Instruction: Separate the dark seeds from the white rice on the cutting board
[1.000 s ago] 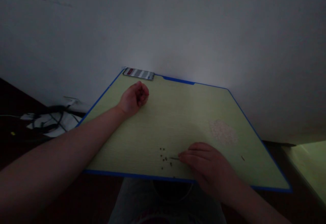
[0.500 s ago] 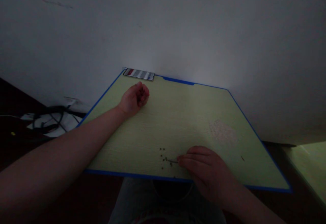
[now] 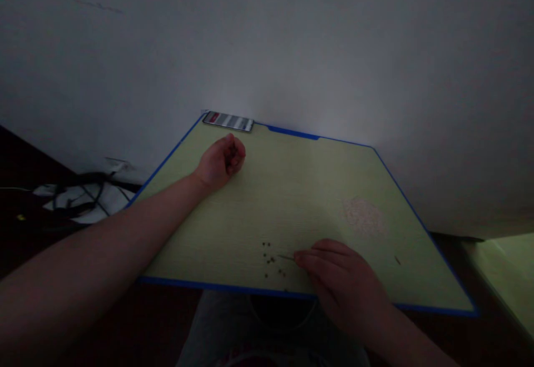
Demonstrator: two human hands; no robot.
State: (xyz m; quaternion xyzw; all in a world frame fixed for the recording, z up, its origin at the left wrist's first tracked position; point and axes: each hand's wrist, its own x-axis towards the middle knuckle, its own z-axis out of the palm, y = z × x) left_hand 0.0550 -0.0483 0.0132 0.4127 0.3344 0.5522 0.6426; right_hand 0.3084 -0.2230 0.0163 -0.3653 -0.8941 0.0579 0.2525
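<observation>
My right hand [image 3: 340,272] is near the front edge of the table [image 3: 300,189], its fingers pinched on a thin, pointed stick [image 3: 287,257]. The stick points left, its tip just right of several tiny dark beads or seeds [image 3: 272,259] scattered on the tabletop. Whether the tip touches any of them is too small to tell. Further back on the left, my left hand [image 3: 221,161] rests on the table in a loose fist, fingers curled toward the palm. Nothing sticks out of it, and its inside is in shadow.
A phone [image 3: 228,121] with a lit screen lies at the back left corner. On the right are a pale, grainy patch [image 3: 364,216] and a small brown sliver [image 3: 397,260]. The table has a blue rim; a wall [image 3: 292,44] stands behind it. Dark cables [image 3: 92,189] lie at left.
The stick's tip has drawn back slightly up and to the right, away from the small dark pieces. My right hand shifted a little with it. My left hand stays where it was.
</observation>
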